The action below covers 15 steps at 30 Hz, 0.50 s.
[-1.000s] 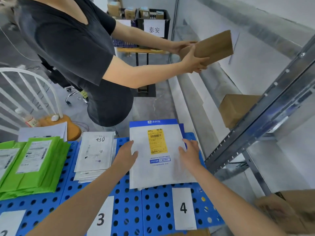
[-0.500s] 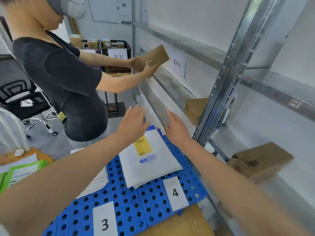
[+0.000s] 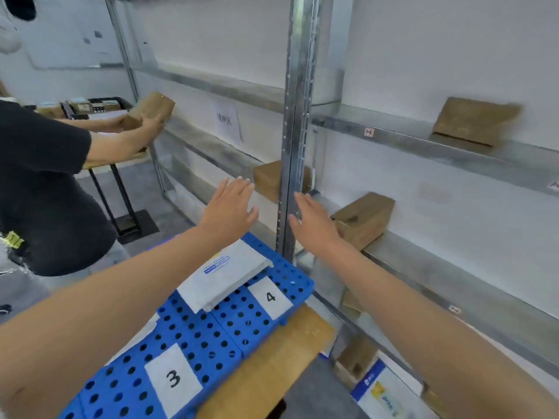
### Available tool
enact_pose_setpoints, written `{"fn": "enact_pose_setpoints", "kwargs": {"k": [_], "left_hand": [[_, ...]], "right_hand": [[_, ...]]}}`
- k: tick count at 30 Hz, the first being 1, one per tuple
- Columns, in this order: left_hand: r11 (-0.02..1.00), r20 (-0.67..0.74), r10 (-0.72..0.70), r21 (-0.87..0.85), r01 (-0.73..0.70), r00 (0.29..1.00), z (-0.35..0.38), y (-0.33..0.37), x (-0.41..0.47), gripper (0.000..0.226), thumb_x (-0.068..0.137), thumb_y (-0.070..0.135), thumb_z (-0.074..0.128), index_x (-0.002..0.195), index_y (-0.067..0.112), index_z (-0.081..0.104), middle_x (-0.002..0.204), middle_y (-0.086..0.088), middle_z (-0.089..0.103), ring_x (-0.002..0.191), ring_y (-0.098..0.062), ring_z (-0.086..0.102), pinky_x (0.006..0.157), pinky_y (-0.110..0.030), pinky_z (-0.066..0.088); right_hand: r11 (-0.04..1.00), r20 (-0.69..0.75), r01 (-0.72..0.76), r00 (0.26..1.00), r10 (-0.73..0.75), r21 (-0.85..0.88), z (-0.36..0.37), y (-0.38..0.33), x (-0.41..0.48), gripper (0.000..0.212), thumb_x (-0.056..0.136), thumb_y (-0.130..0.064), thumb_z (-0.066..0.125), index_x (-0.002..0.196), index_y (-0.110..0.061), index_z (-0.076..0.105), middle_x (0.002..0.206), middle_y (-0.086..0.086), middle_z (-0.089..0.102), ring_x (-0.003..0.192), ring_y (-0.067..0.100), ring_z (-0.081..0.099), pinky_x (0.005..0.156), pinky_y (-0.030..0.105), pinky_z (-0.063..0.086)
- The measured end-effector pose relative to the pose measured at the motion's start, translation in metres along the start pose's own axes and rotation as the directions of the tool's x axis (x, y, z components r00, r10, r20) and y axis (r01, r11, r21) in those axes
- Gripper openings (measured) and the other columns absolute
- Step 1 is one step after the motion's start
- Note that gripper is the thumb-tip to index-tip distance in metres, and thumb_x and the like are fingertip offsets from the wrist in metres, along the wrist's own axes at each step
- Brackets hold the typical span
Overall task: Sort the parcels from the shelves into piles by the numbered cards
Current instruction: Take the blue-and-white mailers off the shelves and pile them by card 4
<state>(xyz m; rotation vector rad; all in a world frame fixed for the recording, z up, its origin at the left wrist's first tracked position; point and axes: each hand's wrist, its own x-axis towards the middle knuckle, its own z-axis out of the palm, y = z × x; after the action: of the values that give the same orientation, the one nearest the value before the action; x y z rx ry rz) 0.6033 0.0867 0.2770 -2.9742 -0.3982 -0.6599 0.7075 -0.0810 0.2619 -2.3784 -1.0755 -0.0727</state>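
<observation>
Hands risen from white parcel (image 3: 225,278): left hand (image 3: 230,207), right hand (image 3: 314,222) spread, empty; steel upright (image 3: 292,146) fronts brown box (image 3: 267,179) ahead.

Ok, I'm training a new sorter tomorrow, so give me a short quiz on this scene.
1. True or false: the right hand grips a box.
2. Which card lies by the white parcel? A) 3 B) 4 C) 2
3. Fill in: the other person holds a brown ____.
Key: 1 false, it is open and empty; 2 B, card 4; 3 box.
</observation>
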Motion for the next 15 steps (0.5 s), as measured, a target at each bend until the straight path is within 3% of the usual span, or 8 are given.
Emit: {"fn": "enact_pose_setpoints", "kwargs": {"k": [7, 11, 15], "left_hand": [[0.993, -0.003, 0.106, -0.057, -0.106, 0.994, -0.006, 0.082, -0.019, 0.057, 0.098, 0.034, 0.039, 0.146, 0.006, 0.031, 0.154, -0.007, 0.032, 0.145, -0.018, 0.021, 0.122, -0.036, 0.003], [0.980, 0.008, 0.176, -0.091, -0.174, 0.984, -0.012, 0.145, -0.054, 0.056, 0.098, 0.035, 0.040, 0.146, 0.005, 0.033, 0.152, -0.007, 0.034, 0.145, -0.019, 0.022, 0.121, -0.035, 0.004], [0.954, 0.052, 0.265, -0.158, -0.254, 0.963, -0.017, 0.212, -0.098, 0.055, 0.098, 0.033, 0.042, 0.144, 0.005, 0.035, 0.151, -0.008, 0.036, 0.144, -0.021, 0.024, 0.121, -0.036, 0.005]], "right_hand": [[0.986, -0.077, -0.160, 0.985, 0.156, -0.048, -0.049, 0.046, -0.083, 0.049, 0.100, -0.020, 0.043, 0.145, -0.006, 0.033, 0.150, 0.011, 0.035, 0.141, 0.027, 0.029, 0.118, 0.038, 0.019], [0.963, -0.088, -0.267, 0.961, 0.264, -0.027, -0.077, 0.073, -0.155, 0.055, 0.101, -0.022, 0.041, 0.151, -0.007, 0.024, 0.157, 0.010, 0.026, 0.145, 0.026, 0.021, 0.119, 0.035, 0.018], [0.931, -0.083, -0.362, 0.930, 0.359, -0.034, -0.101, 0.094, -0.248, 0.053, 0.100, -0.022, 0.043, 0.149, -0.007, 0.029, 0.152, 0.012, 0.033, 0.139, 0.030, 0.031, 0.114, 0.035, 0.024]]}}
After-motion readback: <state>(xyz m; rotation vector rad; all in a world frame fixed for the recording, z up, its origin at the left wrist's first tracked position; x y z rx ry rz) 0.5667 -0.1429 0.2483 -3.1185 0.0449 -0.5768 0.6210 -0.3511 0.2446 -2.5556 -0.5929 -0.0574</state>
